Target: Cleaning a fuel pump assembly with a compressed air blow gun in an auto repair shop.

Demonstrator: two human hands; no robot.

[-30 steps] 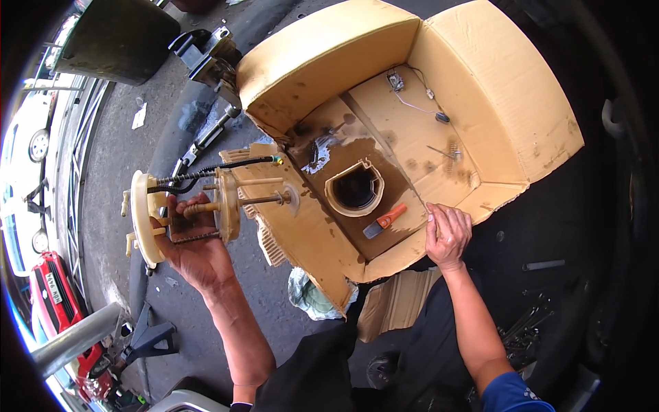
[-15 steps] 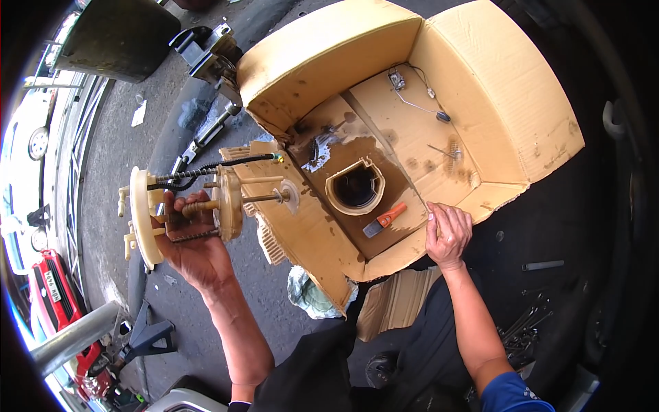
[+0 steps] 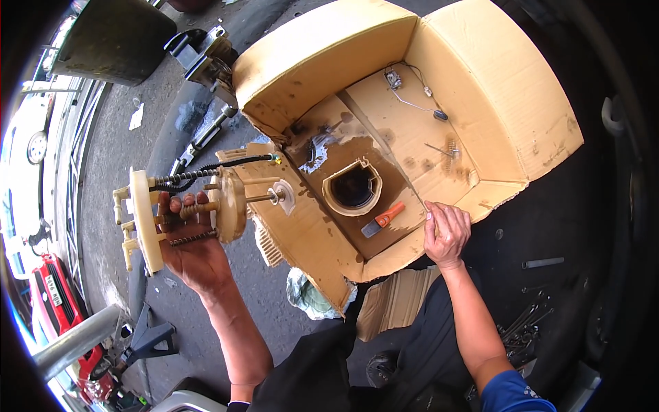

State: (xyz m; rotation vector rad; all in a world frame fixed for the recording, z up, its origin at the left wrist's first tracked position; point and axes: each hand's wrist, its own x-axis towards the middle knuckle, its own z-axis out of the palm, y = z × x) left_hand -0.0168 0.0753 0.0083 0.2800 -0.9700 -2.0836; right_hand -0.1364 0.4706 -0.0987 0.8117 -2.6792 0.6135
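My left hand grips a cream-coloured pump assembly, a round flange and a disc joined by rods and a spring, with a black corrugated hose running off its top. It is held out to the left of a tan floor panel. My right hand rests with its fingers curled on the panel's near edge. In the panel is a round opening, and beside it lies an orange-handled tool.
Asphalt lies below on the left, with a jack stand, a crumpled rag, a metal bracket and a red car. Several loose tools lie on dark ground at right, near a sheet of cardboard.
My left hand has drawn the pump assembly slightly lower and turned it a little. My right hand stays on the panel's edge.
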